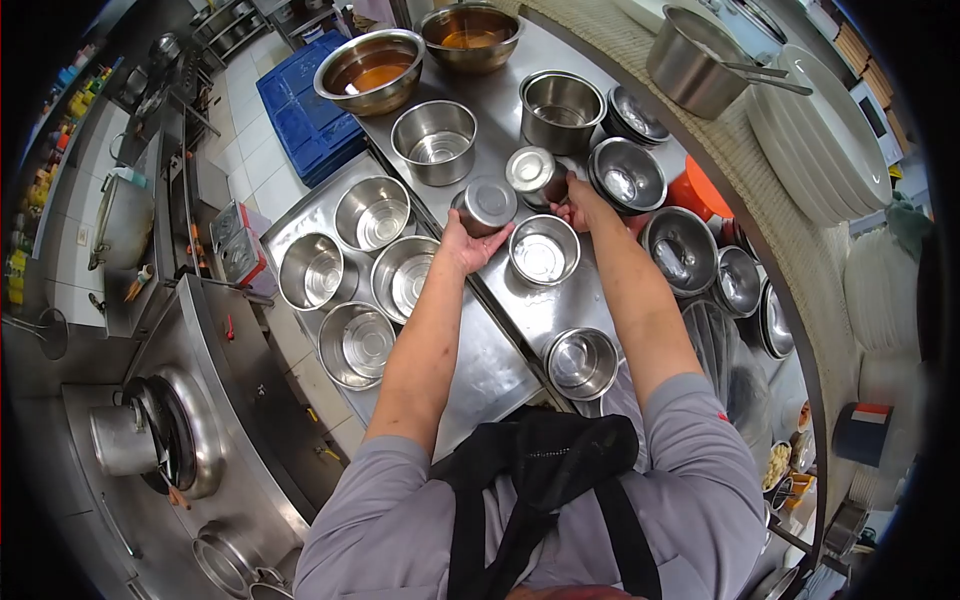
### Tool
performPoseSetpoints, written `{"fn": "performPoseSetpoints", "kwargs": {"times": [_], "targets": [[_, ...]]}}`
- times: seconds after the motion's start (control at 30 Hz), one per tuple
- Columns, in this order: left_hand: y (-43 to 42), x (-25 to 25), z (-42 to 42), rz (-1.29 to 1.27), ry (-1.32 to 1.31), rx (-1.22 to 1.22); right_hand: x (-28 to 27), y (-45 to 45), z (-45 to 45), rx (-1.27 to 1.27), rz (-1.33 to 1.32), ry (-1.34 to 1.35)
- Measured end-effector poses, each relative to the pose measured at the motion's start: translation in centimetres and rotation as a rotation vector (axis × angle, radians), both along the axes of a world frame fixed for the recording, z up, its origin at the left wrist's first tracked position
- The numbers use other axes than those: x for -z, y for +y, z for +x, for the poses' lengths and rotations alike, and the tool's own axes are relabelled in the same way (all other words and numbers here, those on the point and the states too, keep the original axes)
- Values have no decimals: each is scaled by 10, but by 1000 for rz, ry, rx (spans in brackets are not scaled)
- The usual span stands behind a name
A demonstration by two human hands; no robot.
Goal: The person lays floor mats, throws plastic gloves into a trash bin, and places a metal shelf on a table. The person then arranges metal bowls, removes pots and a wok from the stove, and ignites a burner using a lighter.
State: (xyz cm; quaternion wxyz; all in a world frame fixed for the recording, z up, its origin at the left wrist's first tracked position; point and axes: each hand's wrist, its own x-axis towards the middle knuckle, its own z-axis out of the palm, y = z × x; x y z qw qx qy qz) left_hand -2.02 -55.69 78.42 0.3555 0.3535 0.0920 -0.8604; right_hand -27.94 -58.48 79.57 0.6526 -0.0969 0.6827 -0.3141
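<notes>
My left hand (pixel 472 243) is closed round the lower side of a steel container (pixel 487 203), its flat round base facing up. Beside it, my right hand (pixel 572 205) grips a second steel container (pixel 533 172), also tilted with its base toward me. Just below both hands, an open steel pot (pixel 544 250) stands on the metal table. Another pot (pixel 581 364) is nearer my body. Several empty pots, one of them at the upper left (pixel 372 213), stand on the left metal surface.
Two bowls of amber liquid, one at the left (pixel 368 72), sit at the far end. A deep pot (pixel 562 110) and stacked bowls (pixel 628 175) line the right side. A raised shelf edge (pixel 745 190) curves along the right. A blue lid (pixel 312 105) lies at far left.
</notes>
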Motion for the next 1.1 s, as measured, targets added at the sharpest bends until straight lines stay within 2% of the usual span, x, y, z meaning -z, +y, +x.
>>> {"fn": "performPoseSetpoints", "kwargs": {"times": [0.07,0.13,0.27,0.33,0.4,0.47,0.53,0.6,0.63,0.77,0.83,1.0,1.1], "targets": [[-5,12,3,52,38,-1,13,3,-4,122,-45,-14],[-8,24,3,108,78,3,25,6,-12,77,-73,-65],[6,30,4,46,19,42,2,34,-13,-89,-221,425],[24,23,1,-267,-320,42,-6,64,-12,-239,-606,837],[52,6,2,-298,-404,21,-51,116,18,-359,-975,1019],[79,7,1,-721,-746,74,-78,160,41,-811,-1073,1302],[101,31,-6,-1188,-873,217,-76,183,55,-1179,-911,1243],[118,29,-18,-1470,-989,246,-59,184,62,-1189,-855,1175],[121,26,-23,-1501,-995,238,-58,184,67,-1183,-815,1190],[120,26,-38,-1545,-1050,86,-61,188,78,-1042,-851,1285],[121,24,-42,-1528,-1042,94,-64,196,80,-975,-850,1275],[120,32,-52,-1496,-1060,122,-51,199,83,-946,-889,1508],[121,38,-56,-1463,-953,105,-49,199,84,-894,-898,1495]]}}
